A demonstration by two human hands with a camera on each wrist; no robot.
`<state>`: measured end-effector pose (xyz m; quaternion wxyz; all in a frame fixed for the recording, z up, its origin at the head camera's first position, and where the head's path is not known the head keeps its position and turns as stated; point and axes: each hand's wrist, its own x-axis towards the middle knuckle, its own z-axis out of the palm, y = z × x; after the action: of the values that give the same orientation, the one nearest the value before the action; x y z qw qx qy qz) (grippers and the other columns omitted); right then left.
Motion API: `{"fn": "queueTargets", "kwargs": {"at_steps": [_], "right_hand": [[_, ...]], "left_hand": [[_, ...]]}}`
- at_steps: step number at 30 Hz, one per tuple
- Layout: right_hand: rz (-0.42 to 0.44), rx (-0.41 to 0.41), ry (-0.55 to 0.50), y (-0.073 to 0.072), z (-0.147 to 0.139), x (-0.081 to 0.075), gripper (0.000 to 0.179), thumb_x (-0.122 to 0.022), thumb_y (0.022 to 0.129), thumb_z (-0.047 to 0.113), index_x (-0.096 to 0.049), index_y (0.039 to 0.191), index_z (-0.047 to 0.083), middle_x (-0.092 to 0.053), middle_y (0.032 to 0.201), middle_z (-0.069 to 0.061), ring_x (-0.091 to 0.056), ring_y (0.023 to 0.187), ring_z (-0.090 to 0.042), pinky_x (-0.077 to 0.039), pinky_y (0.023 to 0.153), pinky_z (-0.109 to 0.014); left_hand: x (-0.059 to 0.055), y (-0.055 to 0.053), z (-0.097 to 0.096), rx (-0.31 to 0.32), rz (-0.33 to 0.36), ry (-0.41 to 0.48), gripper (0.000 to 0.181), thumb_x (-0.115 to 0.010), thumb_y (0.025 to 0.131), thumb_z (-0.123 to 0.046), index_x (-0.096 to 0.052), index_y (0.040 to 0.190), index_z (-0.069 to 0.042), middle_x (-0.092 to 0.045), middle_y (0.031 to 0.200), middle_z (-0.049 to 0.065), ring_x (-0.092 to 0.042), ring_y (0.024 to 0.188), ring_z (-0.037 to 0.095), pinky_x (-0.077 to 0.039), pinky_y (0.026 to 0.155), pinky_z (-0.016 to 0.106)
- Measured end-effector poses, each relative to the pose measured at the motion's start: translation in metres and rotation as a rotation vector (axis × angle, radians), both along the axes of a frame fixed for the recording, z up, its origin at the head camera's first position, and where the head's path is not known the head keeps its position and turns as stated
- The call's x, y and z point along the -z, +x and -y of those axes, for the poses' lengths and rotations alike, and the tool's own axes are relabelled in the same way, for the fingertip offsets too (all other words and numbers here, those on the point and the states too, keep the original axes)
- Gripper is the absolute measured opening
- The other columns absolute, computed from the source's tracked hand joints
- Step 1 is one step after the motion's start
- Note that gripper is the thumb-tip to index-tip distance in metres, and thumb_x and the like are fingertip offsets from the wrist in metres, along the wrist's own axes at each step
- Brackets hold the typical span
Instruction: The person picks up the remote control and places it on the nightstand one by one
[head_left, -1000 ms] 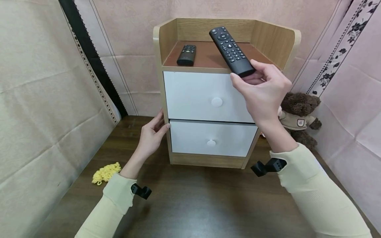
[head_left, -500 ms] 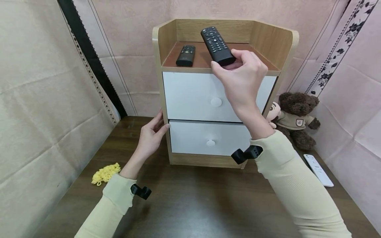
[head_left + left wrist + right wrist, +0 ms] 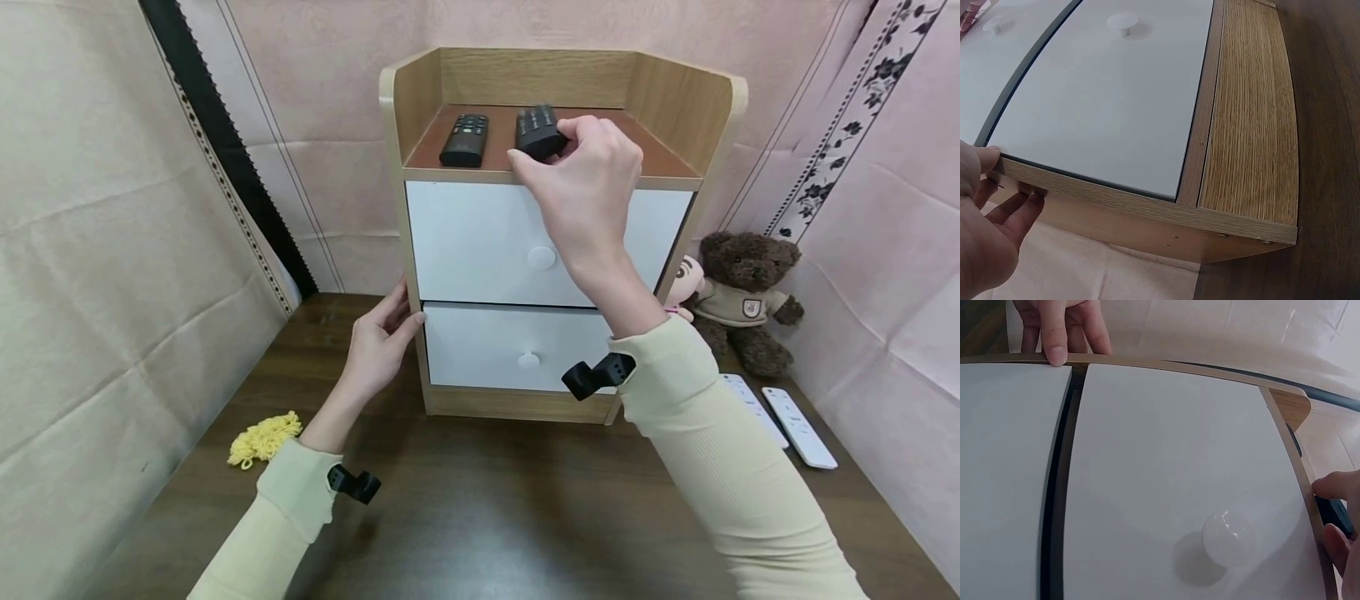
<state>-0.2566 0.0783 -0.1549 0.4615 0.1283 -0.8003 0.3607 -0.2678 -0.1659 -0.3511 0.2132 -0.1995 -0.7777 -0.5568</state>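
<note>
My right hand point(image 3: 588, 187) pinches a black remote control point(image 3: 538, 133) by its near end, thumb on one side and fingers on the other. The remote lies low over the brown top shelf of the small cabinet point(image 3: 517, 404); whether it touches the shelf I cannot tell. To its left, another black remote point(image 3: 465, 140) rests on that shelf. My left hand point(image 3: 377, 342) touches the cabinet's left side, its thumb at the front edge by the drawer gap and its fingers against the outer panel, as the left wrist view shows. Both white drawers point(image 3: 1166, 456) are closed.
Two white remotes point(image 3: 801, 427) lie on the dark wooden table point(image 3: 480, 517) at the right, partly behind my right sleeve. A brown teddy bear point(image 3: 750, 292) and a partly hidden doll point(image 3: 684, 283) sit beside the cabinet. Yellow yarn point(image 3: 264, 439) lies at the left.
My right hand has carried the black remote left and down, from in front of the cabinet's top to just over the shelf. The left hand has stayed in place.
</note>
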Motion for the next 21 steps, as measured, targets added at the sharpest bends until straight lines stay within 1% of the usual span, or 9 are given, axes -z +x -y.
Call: {"fn": "queueTargets", "kwargs": {"at_steps": [3, 6, 8, 12, 16, 21], "right_hand": [[0.039, 0.011, 0.041, 0.002, 0.0, -0.003, 0.045, -0.085, 0.085, 0.032, -0.074, 0.112, -0.002, -0.073, 0.101, -0.012, -0.06, 0.104, -0.024, -0.037, 0.102, -0.03], [0.096, 0.013, 0.083, 0.003, -0.001, -0.008, 0.046, -0.085, 0.085, 0.033, -0.074, 0.114, -0.002, -0.073, 0.107, -0.012, -0.058, 0.11, -0.026, -0.037, 0.103, -0.034], [0.128, 0.015, 0.107, 0.004, 0.0, -0.012, 0.046, -0.085, 0.085, 0.033, -0.075, 0.114, -0.002, -0.073, 0.11, -0.012, -0.059, 0.11, -0.027, -0.039, 0.101, -0.036], [0.178, 0.044, 0.149, 0.005, 0.001, -0.017, 0.048, -0.085, 0.085, 0.036, -0.076, 0.112, -0.002, -0.073, 0.109, -0.013, -0.06, 0.109, -0.029, -0.042, 0.099, -0.04], [0.198, 0.071, 0.178, 0.004, 0.003, -0.019, 0.051, -0.086, 0.084, 0.039, -0.075, 0.112, -0.002, -0.073, 0.109, -0.013, -0.06, 0.11, -0.03, -0.043, 0.1, -0.042], [0.2, 0.078, 0.195, 0.004, 0.003, -0.02, 0.053, -0.087, 0.083, 0.041, -0.076, 0.112, -0.002, -0.073, 0.11, -0.014, -0.06, 0.111, -0.031, -0.043, 0.1, -0.043]], "left_hand": [[0.0, 0.0, 0.0, 0.002, 0.008, 0.0, 0.059, -0.064, 0.104, -0.014, -0.04, 0.158, -0.016, -0.05, 0.152, 0.007, -0.056, 0.132, 0.025, -0.051, 0.1, 0.04], [0.0, 0.0, 0.0, 0.0, 0.009, -0.001, 0.06, -0.064, 0.104, -0.014, -0.04, 0.158, -0.016, -0.05, 0.152, 0.007, -0.056, 0.132, 0.025, -0.051, 0.1, 0.041], [0.0, 0.0, 0.0, -0.001, 0.005, 0.002, 0.059, -0.065, 0.104, -0.014, -0.04, 0.158, -0.016, -0.05, 0.152, 0.007, -0.056, 0.132, 0.025, -0.052, 0.1, 0.04], [0.0, 0.001, 0.0, -0.002, 0.002, 0.009, 0.059, -0.065, 0.103, -0.015, -0.041, 0.157, -0.016, -0.051, 0.152, 0.006, -0.057, 0.131, 0.024, -0.052, 0.099, 0.04], [0.0, 0.0, 0.0, 0.002, 0.003, 0.006, 0.059, -0.065, 0.104, -0.014, -0.041, 0.158, -0.015, -0.051, 0.152, 0.007, -0.056, 0.131, 0.025, -0.052, 0.099, 0.04], [-0.001, 0.0, 0.0, -0.002, -0.001, 0.004, 0.059, -0.065, 0.103, -0.013, -0.041, 0.157, -0.014, -0.051, 0.151, 0.008, -0.057, 0.13, 0.026, -0.052, 0.098, 0.04]]}}
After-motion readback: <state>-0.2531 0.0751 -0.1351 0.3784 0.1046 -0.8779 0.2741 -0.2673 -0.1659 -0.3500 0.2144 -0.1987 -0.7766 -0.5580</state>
